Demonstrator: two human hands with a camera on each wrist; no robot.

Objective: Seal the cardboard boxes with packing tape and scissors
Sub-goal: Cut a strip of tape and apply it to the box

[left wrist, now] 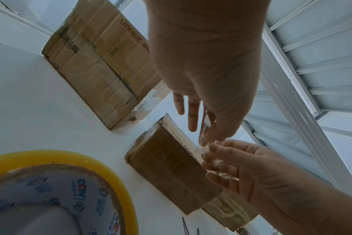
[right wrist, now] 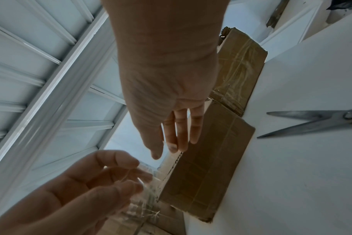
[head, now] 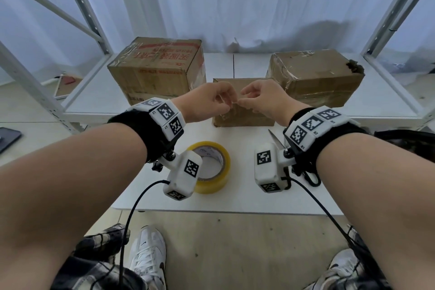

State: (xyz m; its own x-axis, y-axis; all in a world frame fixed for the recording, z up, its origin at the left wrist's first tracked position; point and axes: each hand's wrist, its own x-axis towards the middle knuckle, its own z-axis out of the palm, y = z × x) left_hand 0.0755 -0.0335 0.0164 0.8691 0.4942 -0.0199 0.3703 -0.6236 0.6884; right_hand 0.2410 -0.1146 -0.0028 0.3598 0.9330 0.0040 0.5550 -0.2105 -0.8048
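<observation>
While raised just above the small box [head: 244, 118], pinching one crumpled strip of clear tape [head: 233, 102] from both ends: left hand [head: 207, 101] with thumb and forefinger closed on one end, right hand [head: 263, 99] with thumb and forefinger closed on the other, remaining fingers loosely bent. Fingertips of both hands almost touching. Strip wrinkled and shiny in the wrist views, partly stuck to itself.

On each wrist, a black band with white blocks carrying black-and-white square codes; small labels "R1", "R2", "R3" on the right blocks and "L1", "L2" on the left ones.

Below the hands, on the white table [head: 235, 202]: small box closed, with old clear tape over its brown sides. Near the left wrist, a yellowish tape roll [head: 211, 167] lying flat, blue printing on its inner core, perhaps "CGTV", not sure. Near the right wrist, scissors [right wrist: 311, 124] lying with blades apart, mostly hidden in the head view.

Further back, on the white shelf [head: 219, 63]: large box [head: 155, 68] at left, with red Chinese writing upside down on top and a barcode on the side, not readable; another taped box [head: 315, 75] at right, one top corner torn.
</observation>
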